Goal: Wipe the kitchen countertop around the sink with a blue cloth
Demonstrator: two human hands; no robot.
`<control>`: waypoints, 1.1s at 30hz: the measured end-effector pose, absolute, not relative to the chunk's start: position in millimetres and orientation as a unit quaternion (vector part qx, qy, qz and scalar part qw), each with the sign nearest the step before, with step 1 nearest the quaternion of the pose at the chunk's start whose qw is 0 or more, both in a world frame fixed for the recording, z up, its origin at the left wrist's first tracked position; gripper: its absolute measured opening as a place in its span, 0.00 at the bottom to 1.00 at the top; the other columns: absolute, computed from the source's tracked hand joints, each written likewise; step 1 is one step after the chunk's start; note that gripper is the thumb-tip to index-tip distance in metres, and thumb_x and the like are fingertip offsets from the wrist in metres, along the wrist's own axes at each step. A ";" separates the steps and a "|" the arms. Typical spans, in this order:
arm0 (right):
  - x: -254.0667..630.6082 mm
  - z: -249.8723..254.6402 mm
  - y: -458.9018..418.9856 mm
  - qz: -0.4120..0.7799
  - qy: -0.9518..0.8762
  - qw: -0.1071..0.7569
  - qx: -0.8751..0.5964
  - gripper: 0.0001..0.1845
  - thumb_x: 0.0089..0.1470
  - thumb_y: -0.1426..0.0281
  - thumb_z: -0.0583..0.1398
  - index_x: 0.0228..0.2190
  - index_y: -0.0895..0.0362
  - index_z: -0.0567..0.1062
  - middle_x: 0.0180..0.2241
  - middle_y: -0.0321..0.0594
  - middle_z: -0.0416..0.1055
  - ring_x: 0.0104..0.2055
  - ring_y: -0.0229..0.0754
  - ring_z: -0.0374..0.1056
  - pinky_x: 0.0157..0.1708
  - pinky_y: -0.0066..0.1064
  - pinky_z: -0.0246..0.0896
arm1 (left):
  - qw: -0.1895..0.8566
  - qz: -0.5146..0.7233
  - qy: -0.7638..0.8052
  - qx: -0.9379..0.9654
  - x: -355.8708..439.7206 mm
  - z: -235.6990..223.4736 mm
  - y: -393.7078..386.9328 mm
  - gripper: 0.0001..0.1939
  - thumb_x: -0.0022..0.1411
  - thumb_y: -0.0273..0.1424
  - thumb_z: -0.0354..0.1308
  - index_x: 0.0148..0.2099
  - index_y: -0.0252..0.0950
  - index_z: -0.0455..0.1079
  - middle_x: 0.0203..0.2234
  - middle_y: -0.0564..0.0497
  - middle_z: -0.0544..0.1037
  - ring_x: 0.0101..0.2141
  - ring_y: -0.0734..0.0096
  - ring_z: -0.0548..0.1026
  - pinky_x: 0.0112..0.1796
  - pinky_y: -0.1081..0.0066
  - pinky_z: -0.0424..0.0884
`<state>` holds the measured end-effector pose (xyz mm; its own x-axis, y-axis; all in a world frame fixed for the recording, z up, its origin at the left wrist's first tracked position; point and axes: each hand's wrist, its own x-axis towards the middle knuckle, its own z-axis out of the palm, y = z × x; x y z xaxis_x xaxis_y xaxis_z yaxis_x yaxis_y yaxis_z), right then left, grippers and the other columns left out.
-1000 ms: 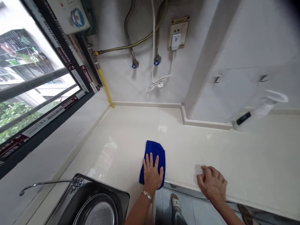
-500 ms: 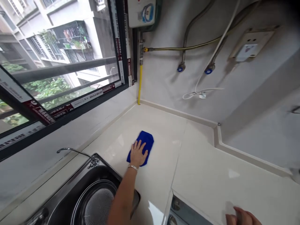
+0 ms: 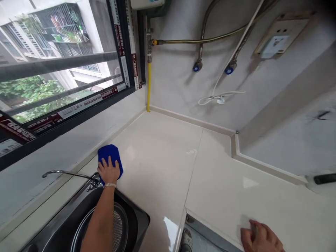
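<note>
One blue cloth [image 3: 108, 150] | under left fingers [image 3: 110, 162] | extending past tips

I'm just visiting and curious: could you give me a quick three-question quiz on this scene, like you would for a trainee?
1. Which hand rests on the blue cloth?
2. True or false: the right hand is touching the cloth too.
3. What colour is the pipe in the far corner of the counter?
a) red
b) yellow
c) green

Key:
1. The left hand, with fingers spread.
2. False; the right hand is well apart from it, with fingers curled.
3. b) yellow.
</note>
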<state>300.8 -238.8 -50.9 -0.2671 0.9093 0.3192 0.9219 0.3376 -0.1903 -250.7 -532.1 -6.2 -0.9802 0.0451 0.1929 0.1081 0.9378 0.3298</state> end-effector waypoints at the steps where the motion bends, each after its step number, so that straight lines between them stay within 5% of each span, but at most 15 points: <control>1: 300.0 -50.2 -239.1 -0.022 -0.797 0.187 -0.573 0.21 0.56 0.60 0.51 0.48 0.54 0.70 0.52 0.53 0.68 0.51 0.66 0.66 0.43 0.52 0.61 | 0.096 -0.169 -0.980 -0.033 -242.3 -6.0 -532.4 0.35 0.67 0.45 0.38 0.69 0.31 0.53 0.70 0.28 0.53 0.70 0.34 0.47 0.67 0.38 0.47; 7: 296.6 -50.3 -241.0 -0.049 -0.800 0.216 -0.558 0.19 0.58 0.64 0.53 0.48 0.57 0.70 0.52 0.53 0.68 0.52 0.61 0.64 0.45 0.47 0.56 | 0.091 -0.133 -0.984 -0.081 -177.6 -7.2 -526.3 0.35 0.67 0.41 0.40 0.68 0.22 0.52 0.68 0.19 0.54 0.69 0.24 0.47 0.65 0.33 0.51; 17: 292.4 -45.7 -243.3 -0.030 -0.802 0.246 -0.543 0.17 0.59 0.70 0.55 0.50 0.61 0.69 0.51 0.52 0.67 0.50 0.54 0.62 0.45 0.41 0.52 | 0.060 -0.076 -0.946 -0.309 -19.2 -20.1 -502.6 0.31 0.68 0.39 0.43 0.69 0.31 0.51 0.70 0.28 0.52 0.70 0.34 0.48 0.67 0.39 0.54; 26: 294.4 -47.1 -243.2 -0.022 -0.804 0.248 -0.541 0.17 0.62 0.71 0.53 0.51 0.61 0.68 0.52 0.52 0.66 0.54 0.54 0.61 0.49 0.42 0.56 | 0.069 -0.038 -0.914 -0.397 8.0 -24.0 -477.0 0.30 0.68 0.36 0.44 0.68 0.29 0.53 0.69 0.25 0.54 0.68 0.29 0.49 0.65 0.36 0.58; 33: 292.0 -53.4 -242.4 -0.040 -0.799 0.246 -0.547 0.18 0.58 0.70 0.54 0.50 0.60 0.69 0.52 0.53 0.67 0.53 0.57 0.63 0.49 0.46 0.57 | 0.016 -0.094 -0.863 -0.496 29.6 -21.3 -421.1 0.33 0.68 0.39 0.44 0.72 0.46 0.41 0.73 0.35 0.46 0.71 0.38 0.43 0.66 0.34 0.56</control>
<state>292.0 -242.4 -53.4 -0.2807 0.8543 0.4374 0.8939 0.3987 -0.2051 29.6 -421.1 -21.3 -0.5066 0.8535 0.1218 0.8597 0.4894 0.1463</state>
